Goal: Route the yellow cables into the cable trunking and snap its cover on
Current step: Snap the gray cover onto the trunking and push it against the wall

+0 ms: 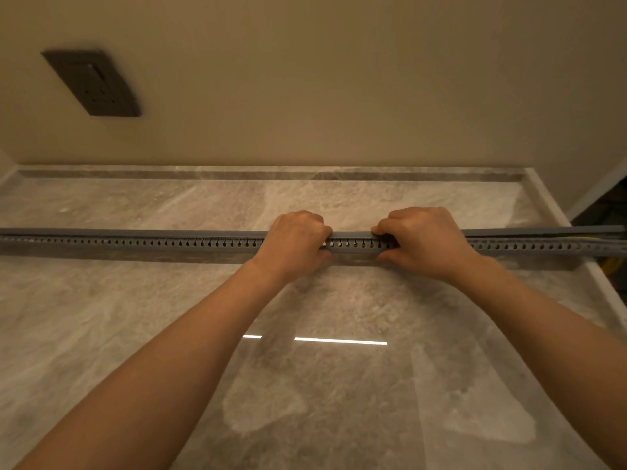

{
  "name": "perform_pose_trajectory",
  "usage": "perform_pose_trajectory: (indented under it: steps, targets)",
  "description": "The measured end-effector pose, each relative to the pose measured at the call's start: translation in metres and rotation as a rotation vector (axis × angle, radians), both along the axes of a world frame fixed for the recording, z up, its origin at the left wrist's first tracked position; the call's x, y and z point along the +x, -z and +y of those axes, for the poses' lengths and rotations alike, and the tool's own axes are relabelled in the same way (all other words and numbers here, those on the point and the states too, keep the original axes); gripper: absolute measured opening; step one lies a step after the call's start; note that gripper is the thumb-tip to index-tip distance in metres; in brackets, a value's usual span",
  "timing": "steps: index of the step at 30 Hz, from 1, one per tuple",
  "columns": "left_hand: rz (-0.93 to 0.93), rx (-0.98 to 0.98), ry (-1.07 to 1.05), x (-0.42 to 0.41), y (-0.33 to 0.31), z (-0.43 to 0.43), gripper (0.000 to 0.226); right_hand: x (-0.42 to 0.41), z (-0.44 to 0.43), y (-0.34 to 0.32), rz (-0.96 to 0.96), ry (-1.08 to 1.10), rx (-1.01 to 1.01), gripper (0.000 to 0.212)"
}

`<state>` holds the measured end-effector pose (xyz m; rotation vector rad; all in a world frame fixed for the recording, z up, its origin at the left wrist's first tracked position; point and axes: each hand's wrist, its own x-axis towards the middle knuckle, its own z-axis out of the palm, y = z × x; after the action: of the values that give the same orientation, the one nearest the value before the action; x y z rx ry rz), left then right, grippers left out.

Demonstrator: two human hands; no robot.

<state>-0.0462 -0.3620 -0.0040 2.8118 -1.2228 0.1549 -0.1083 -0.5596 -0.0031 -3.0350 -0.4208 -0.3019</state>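
Observation:
A long grey slotted cable trunking (135, 244) lies across the marble counter from the left edge to the right edge. Its grey cover (353, 234) sits along the top. My left hand (295, 245) grips the trunking near the middle, fingers curled over the top and thumb on the near side. Just to its right, my right hand (424, 242) pinches the trunking the same way. A short stretch of yellow cable (592, 237) shows under the cover at the far right end, where the cover stands slightly raised.
The grey marble counter (305, 385) has a raised back lip (271, 173) against a beige wall. A dark socket plate (91, 83) is on the wall at upper left. The counter's right edge (607, 300) drops off, with something yellow below it.

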Motion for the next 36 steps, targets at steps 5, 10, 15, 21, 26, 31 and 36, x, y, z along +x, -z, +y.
perform_pose_trajectory:
  steps: [5, 10, 15, 21, 26, 31, 36]
  targets:
    - [-0.02, -0.011, -0.014, -0.002, 0.0, 0.001, 0.024, 0.005, -0.002, -0.003, 0.024, -0.021, 0.019, 0.033]
    - [-0.025, -0.027, -0.038, -0.006, 0.002, 0.003, 0.024, 0.007, -0.006, -0.003, 0.047, -0.059, 0.031, 0.031]
    - [-0.041, -0.004, -0.097, -0.008, 0.0, -0.004, 0.024, 0.01, -0.011, -0.001, 0.033, -0.111, 0.042, 0.03]
    - [-0.003, -0.032, -0.11, -0.027, 0.007, -0.044, 0.033, 0.012, -0.016, 0.003, 0.002, -0.15, 0.098, 0.026]
    - [-0.026, -0.028, -0.127, -0.026, 0.005, -0.053, 0.028, 0.003, -0.016, 0.009, -0.024, -0.106, 0.192, 0.025]
    - [-0.076, 0.015, -0.058, -0.022, 0.004, -0.049, 0.027, -0.007, -0.022, 0.01, 0.024, -0.018, 0.238, 0.027]
    - [-0.067, -0.004, -0.015, -0.015, 0.007, -0.045, 0.028, -0.024, -0.031, 0.004, 0.004, 0.111, 0.15, 0.031]
